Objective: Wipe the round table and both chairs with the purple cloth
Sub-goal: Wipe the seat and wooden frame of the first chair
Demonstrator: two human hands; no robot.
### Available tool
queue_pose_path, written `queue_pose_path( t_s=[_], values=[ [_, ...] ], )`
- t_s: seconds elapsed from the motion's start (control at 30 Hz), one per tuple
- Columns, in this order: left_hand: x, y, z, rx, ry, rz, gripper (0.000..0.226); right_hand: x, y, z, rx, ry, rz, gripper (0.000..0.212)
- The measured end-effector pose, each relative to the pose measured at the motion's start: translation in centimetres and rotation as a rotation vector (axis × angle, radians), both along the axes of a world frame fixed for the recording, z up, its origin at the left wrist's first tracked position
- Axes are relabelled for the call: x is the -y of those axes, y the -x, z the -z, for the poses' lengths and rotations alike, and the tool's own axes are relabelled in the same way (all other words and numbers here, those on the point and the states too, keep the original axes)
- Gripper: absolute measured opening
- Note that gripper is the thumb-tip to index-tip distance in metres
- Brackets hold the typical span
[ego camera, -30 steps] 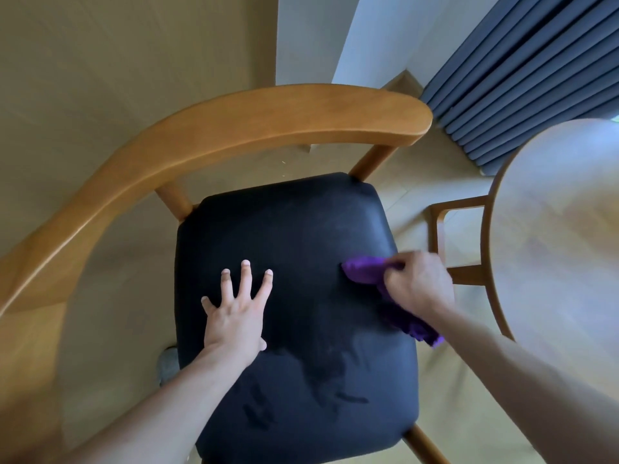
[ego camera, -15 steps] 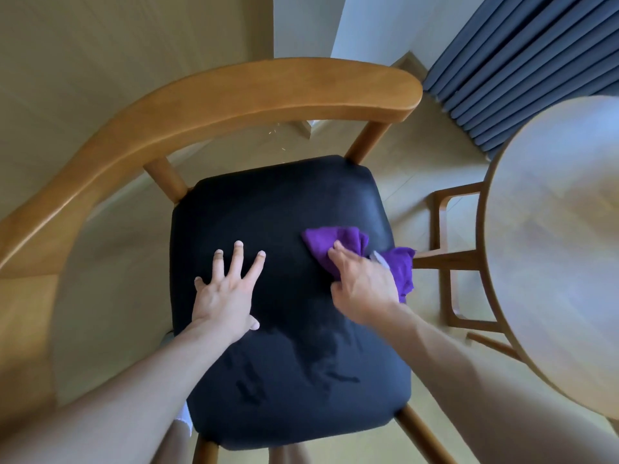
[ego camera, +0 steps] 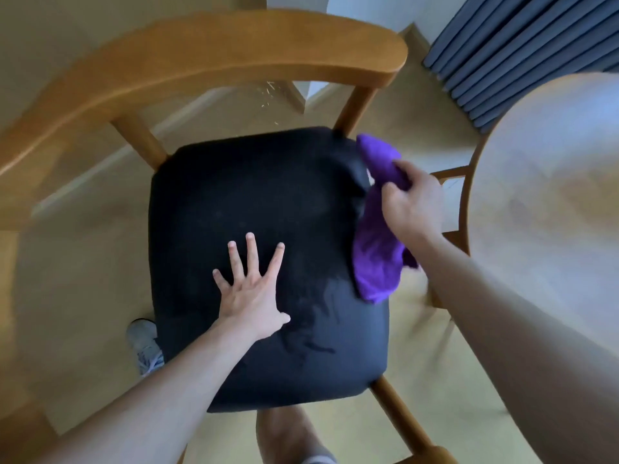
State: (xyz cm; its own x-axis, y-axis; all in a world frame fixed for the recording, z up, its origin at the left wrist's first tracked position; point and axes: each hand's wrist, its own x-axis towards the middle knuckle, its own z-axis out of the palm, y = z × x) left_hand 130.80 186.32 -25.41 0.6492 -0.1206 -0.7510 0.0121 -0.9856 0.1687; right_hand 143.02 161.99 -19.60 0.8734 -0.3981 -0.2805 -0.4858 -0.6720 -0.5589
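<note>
A wooden chair with a curved backrest (ego camera: 214,58) stands right below me, its black padded seat (ego camera: 261,202) filling the middle of the view. My left hand (ego camera: 251,293) lies flat on the seat with fingers spread. At the seat's right edge my right hand (ego camera: 413,202) grips the purple cloth (ego camera: 376,259), which hangs down over the side of the cushion. The round wooden table (ego camera: 549,209) is at the right.
Part of a wooden frame (ego camera: 452,172), perhaps the second chair, shows under the table edge. Grey pleated curtains (ego camera: 522,51) hang at the top right. My shoe (ego camera: 144,343) is on the pale wooden floor left of the seat, and my leg (ego camera: 288,433) stands at the front.
My right hand swept the cloth from the seat's middle out to its right edge, and the cloth now hangs off the side. My left hand stays flat on the seat.
</note>
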Motion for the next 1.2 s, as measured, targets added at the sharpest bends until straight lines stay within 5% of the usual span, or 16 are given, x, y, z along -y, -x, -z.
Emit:
queue_pose_path(
  t_s=[0.2, 0.4, 0.53, 0.67, 0.8, 0.9, 1.2],
  values=[
    [-0.7, -0.1, -0.1, 0.004, -0.045, 0.046, 0.138, -2.6, 3.5, 3.2, -0.318, 0.263, -0.561, 0.054],
    [-0.2, -0.4, -0.1, -0.007, -0.068, 0.039, 0.137, 1.6, 17.9, 3.6, -0.448, 0.413, -0.808, 0.073],
    [-0.5, -0.5, -0.4, 0.006, -0.081, 0.061, 0.136, 5.2, 22.7, 2.2, -0.579, 0.346, -0.913, 0.066],
    [0.1, -0.1, -0.7, 0.042, -0.094, 0.07, 0.134, 8.2, 22.0, 0.3, -0.649, 0.299, -0.783, 0.038],
    [1.3, 2.3, -1.1, 0.147, -0.055, 0.11, 0.118, 8.7, 18.8, -0.9, -0.347, 0.164, -0.295, 0.05],
    [2.7, 5.4, -1.5, 0.076, -0.041, 0.088, 0.124, 7.1, 15.6, -0.1, -0.22, 0.122, -0.126, 0.062],
    [3.1, 7.7, -0.7, -0.004, -0.119, 0.132, 0.151, 5.7, 20.0, 4.1, -0.474, 0.201, -0.717, 0.066]
  ],
)
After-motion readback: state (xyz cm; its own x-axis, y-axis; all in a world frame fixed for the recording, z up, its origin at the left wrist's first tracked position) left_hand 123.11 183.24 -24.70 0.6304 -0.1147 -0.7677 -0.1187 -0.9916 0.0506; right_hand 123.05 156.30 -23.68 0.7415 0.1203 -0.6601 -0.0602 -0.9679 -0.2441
